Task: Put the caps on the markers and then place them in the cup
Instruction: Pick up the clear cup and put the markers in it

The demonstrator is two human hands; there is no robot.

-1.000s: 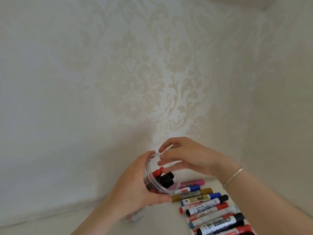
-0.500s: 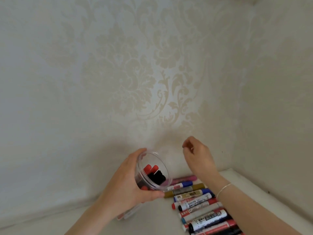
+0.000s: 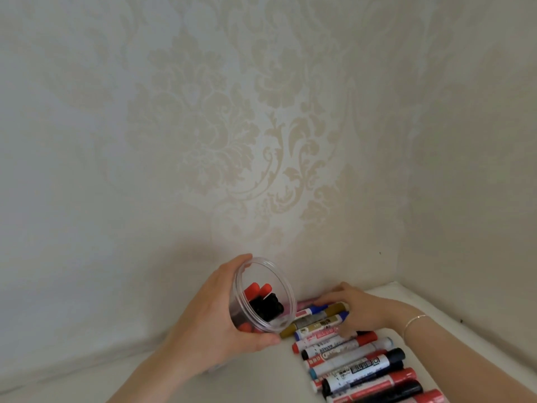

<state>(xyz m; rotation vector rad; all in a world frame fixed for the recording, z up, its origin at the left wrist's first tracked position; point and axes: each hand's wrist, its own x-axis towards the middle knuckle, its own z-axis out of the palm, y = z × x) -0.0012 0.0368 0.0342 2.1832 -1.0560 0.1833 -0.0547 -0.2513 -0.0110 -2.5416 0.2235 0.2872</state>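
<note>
My left hand (image 3: 216, 318) grips a clear plastic cup (image 3: 286, 289), tilted with its mouth toward me. Inside it lie several capped markers (image 3: 263, 301), red and black ends showing. To its right, a row of capped markers (image 3: 348, 353) lies on the white surface, with red, blue, black, gold and pink caps. My right hand (image 3: 361, 311) rests on the far end of that row, fingers curled over the gold marker (image 3: 319, 322) and the blue ones beside it. Whether it has closed on one is hidden.
A patterned cream wall (image 3: 232, 141) stands close behind the cup and markers. A second wall (image 3: 470, 170) meets it at the right, forming a corner. The white shelf surface (image 3: 261, 379) extends toward me on the left.
My right hand left the cup's mouth, swung right and came down onto the far markers in the row. The cup stays tilted in my left hand.
</note>
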